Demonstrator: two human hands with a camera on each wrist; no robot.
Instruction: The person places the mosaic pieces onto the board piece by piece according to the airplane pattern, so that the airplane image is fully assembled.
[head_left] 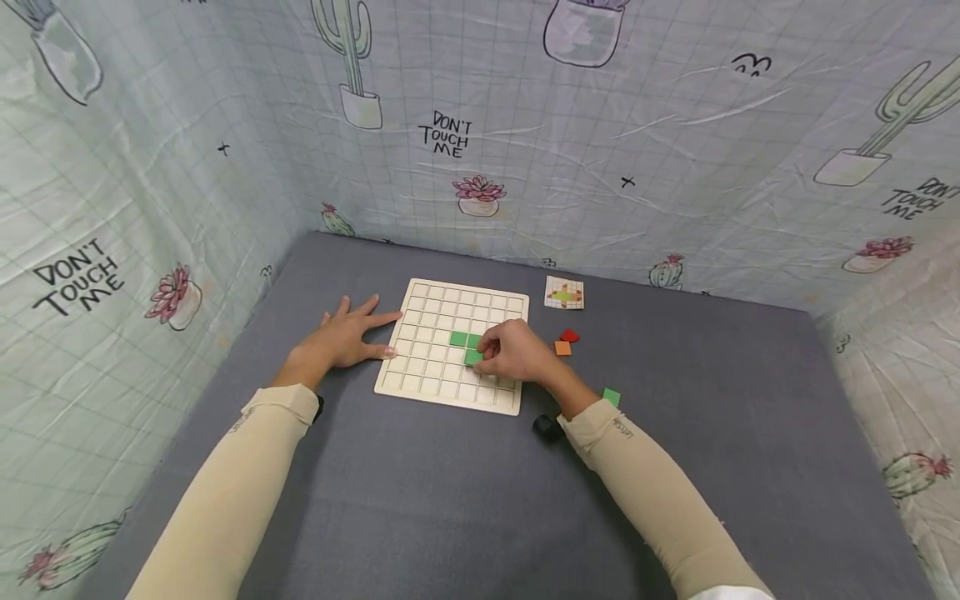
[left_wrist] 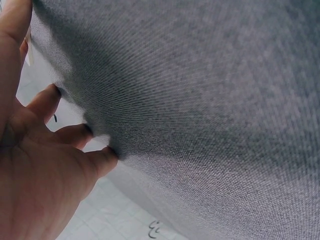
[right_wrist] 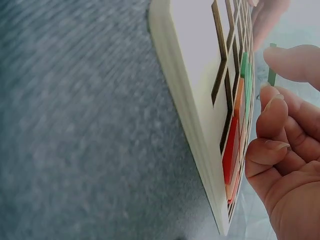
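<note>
A pale wooden grid board (head_left: 427, 333) lies on the grey cloth, with green square tiles (head_left: 458, 338) near its middle. My left hand (head_left: 347, 335) is spread flat by the board's left edge, thumb and index finger touching it. In the left wrist view, the other fingertips (left_wrist: 102, 161) rest on the cloth. My right hand (head_left: 513, 352) is over the board's right half, pinching a thin green tile (right_wrist: 272, 77) between thumb and fingers. The right wrist view also shows a red tile (right_wrist: 230, 155) and an orange tile (right_wrist: 239, 99) on the board, hidden by the hand from above.
Right of the board lie a loose red piece (head_left: 570, 335), an orange square (head_left: 562, 348) and a green tile (head_left: 611, 397) beside the right sleeve. A small pattern card (head_left: 564, 293) lies behind them. A black object (head_left: 547, 428) is near the right wrist. Printed curtains (head_left: 480, 125) surround the table.
</note>
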